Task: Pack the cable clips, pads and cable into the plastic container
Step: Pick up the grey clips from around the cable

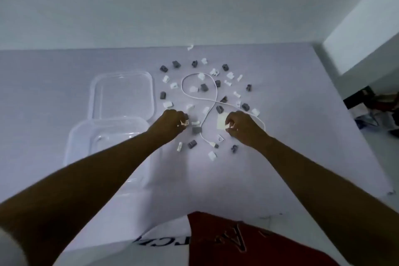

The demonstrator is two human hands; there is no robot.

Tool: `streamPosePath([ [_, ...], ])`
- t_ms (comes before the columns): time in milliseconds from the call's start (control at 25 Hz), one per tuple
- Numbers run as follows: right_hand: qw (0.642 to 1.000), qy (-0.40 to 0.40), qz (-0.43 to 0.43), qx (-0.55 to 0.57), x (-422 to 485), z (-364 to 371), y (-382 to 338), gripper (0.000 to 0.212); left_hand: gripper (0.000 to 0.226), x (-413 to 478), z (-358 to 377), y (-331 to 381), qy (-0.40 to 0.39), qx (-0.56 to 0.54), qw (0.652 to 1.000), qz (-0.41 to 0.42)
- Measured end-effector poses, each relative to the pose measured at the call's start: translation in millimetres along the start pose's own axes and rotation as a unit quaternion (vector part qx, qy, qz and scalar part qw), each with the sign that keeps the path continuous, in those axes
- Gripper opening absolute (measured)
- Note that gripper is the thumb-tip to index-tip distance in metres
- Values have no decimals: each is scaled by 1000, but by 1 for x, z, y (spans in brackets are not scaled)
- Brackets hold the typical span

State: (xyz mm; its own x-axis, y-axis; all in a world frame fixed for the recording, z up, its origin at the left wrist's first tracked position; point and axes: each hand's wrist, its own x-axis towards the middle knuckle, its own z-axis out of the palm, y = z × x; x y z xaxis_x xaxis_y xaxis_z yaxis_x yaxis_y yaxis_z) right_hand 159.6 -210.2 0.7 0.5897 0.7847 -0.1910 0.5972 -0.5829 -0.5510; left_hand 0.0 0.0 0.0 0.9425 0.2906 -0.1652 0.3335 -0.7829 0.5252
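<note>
- Pale lilac table top (64, 75): carries everything. Nothing looks packed yet.
- Clear rectangular plastic container (79, 142): open, with the left forearm crossing above its right side. A clear flat lid (123, 95) lies just beyond it.
- Thin white cable (216, 93): loose loop right of the container, plug end towards the person. Risk: clips lie inside and beside the loop, so lifting the cable first would likely drag or flick them.
- Left hand (172, 120): just right of the container, fingers curled down. Blurred, so I cannot tell whether it holds anything.
- Right hand (239, 125): further right, fingers curled at the edge of a pale yellow square pad (221, 121). Pinch unconfirmed. Risk: the flat pad may slip from the fingertips.
- Small grey and white plastic cable clips (203, 87): scattered right of and beyond the container. Risk: a stray white clip (190, 47) at the table's far edge could be knocked off.
</note>
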Motion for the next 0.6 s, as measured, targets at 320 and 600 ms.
streamPosePath([
  [320,996,-32,67,-38,-28,43,42,26,37,-5,55,16,-50,68,994,-74],
  [600,999,-38,31,-1,-24,61,49,11,31,-4,81,18,-75,131,987,-55],
])
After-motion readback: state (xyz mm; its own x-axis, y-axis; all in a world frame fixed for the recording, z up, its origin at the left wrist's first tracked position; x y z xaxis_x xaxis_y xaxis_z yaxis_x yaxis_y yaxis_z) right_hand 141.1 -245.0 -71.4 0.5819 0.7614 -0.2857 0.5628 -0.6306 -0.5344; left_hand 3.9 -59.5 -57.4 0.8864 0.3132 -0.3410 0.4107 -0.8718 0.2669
